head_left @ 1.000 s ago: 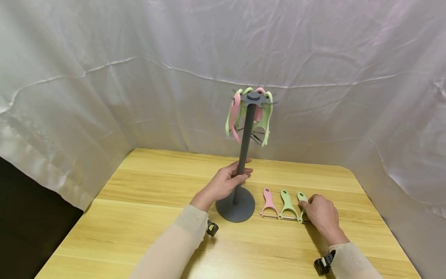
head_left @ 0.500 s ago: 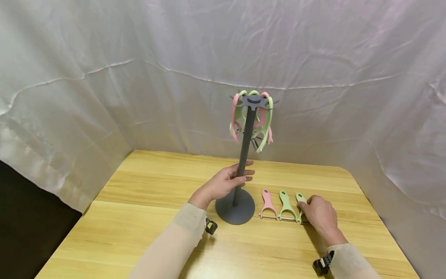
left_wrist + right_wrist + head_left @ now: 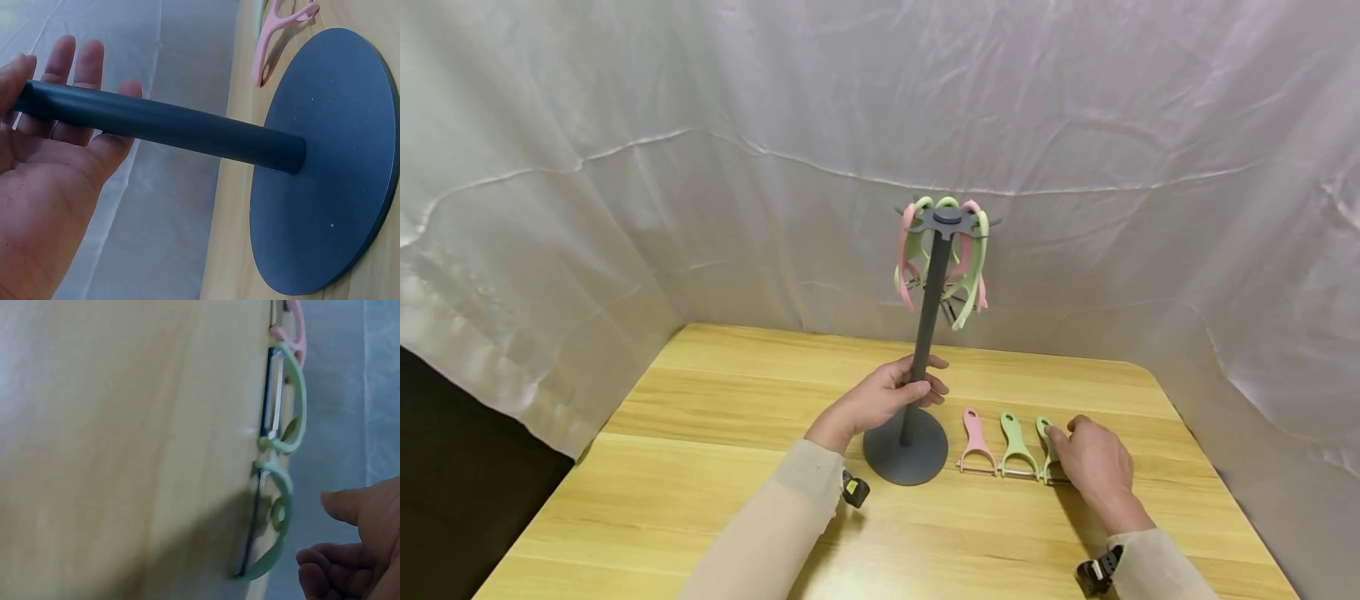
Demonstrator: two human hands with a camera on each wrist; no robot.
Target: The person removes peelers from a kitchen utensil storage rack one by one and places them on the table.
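Note:
In the head view my left hand (image 3: 880, 395) holds the dark grey post of a stand (image 3: 932, 292), low above its round base. The left wrist view shows the thumb over the post (image 3: 169, 128) and the fingers spread loosely behind it. Pink and green Y-shaped peelers (image 3: 973, 275) hang from hooks at the stand's top. On the table a pink peeler (image 3: 974, 437) and two green ones lie in a row. My right hand (image 3: 1096, 462) hovers at the right green peeler (image 3: 1046, 442), partly covering it. In the right wrist view thumb and fingers are apart, holding nothing.
The middle green peeler (image 3: 1012, 435) lies close beside its neighbours, right of the stand's base (image 3: 906, 462). Grey curtains (image 3: 775, 233) enclose the back and sides of the wooden table (image 3: 700, 467).
The stand's top has turned, shifting the hanging peelers around the post; it looks steady over the last half second. My left fingers have moved slightly. The right thumb has shifted slightly at the right green peeler.

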